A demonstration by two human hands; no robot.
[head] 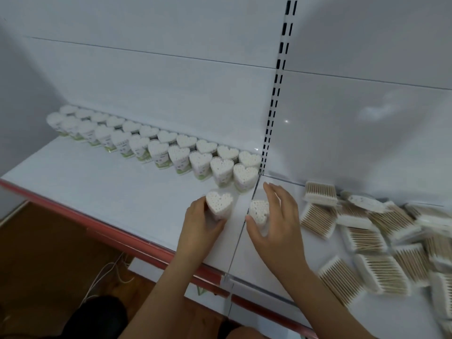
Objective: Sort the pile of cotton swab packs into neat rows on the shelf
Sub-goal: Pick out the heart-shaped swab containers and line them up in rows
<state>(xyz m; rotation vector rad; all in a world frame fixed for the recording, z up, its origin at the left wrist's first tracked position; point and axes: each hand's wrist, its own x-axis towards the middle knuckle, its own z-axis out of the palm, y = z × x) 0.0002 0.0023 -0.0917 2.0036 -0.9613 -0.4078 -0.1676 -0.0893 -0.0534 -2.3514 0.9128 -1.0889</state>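
Observation:
Two neat rows of heart-shaped cotton swab packs (156,145) run along the back of the white shelf (102,192). My left hand (199,222) grips one upright heart-shaped pack (219,203) in front of the rows' right end. My right hand (276,221) curls round a second heart-shaped pack (259,211), just right of the shelf seam. A loose pile of flat packs of wooden-stick swabs (371,241) lies to the right of that hand.
A red strip (102,228) edges the shelf front. A slotted upright (274,106) divides the white back panels. Below the shelf are a brown floor and a white cable (107,272). A lower shelf edge (156,265) shows beneath.

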